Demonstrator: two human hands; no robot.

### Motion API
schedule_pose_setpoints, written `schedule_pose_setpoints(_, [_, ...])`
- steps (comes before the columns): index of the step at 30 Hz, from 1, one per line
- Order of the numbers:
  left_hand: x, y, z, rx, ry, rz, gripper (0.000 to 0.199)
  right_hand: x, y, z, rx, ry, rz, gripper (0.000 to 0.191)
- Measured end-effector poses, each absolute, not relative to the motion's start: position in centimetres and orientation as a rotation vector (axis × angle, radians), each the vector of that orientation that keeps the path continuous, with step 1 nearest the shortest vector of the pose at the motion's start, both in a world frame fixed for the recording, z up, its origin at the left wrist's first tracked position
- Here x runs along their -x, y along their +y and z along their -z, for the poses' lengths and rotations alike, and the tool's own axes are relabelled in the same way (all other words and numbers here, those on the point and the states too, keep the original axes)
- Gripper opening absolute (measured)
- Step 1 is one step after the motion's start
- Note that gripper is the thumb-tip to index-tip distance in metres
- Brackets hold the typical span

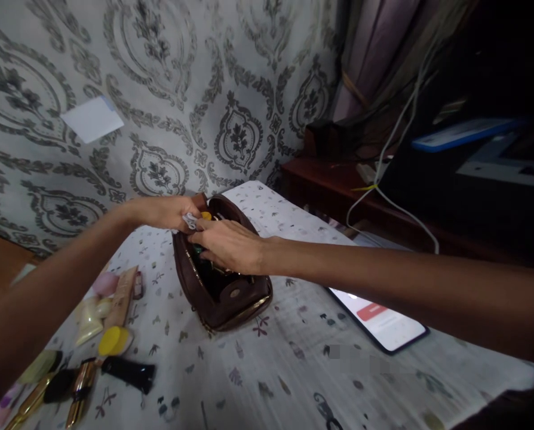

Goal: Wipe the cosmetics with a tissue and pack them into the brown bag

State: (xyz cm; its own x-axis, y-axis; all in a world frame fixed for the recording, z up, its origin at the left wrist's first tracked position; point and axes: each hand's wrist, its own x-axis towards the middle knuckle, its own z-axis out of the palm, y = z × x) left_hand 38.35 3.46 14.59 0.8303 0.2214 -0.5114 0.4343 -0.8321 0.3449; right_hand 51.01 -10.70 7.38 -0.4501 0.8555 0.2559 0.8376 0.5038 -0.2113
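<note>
A dark brown zip bag [189, 278] lies open on the cloth-covered table [231, 370], its gold zipper undone. At its far left edge, my left hand [171, 212] is closed around a small crumpled whitish piece [190, 221]. My right hand [231, 245] reaches over the bag's opening, fingers curled downward and its fingertips close to the whitish piece; what it may hold is hidden. Inside the bag, a yellow item [206, 215] and a greenish item show partly between the hands.
Cosmetics lie at the left, among them a yellow-lidded jar [113, 341], a black tube [129, 371] and a gold-and-black tube [81, 391]. A lit phone [383, 322] rests under my right forearm. White cables [395, 134] hang by the dark red furniture [307, 179].
</note>
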Motion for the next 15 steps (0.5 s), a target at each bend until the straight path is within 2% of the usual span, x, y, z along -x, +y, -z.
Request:
schedule_pose_setpoints(6, [-37.8,3.6,-15.0,-2.579,0.506,0.538,0.019,-52.0,-10.7,-8.4,1.335,-2.366,-0.158,0.040])
schedule_pose_setpoints(11, [-37.2,3.1,-15.5,-2.597,0.465,0.428,0.026,-52.9,-10.7,-9.4,1.357,-2.211,-0.155,0.029])
schedule_pose_setpoints(15, [-36.3,2.8,-15.3,-2.615,0.507,0.255,0.036,-52.8,-10.1,-8.6,1.291,-2.214,-0.178,0.029])
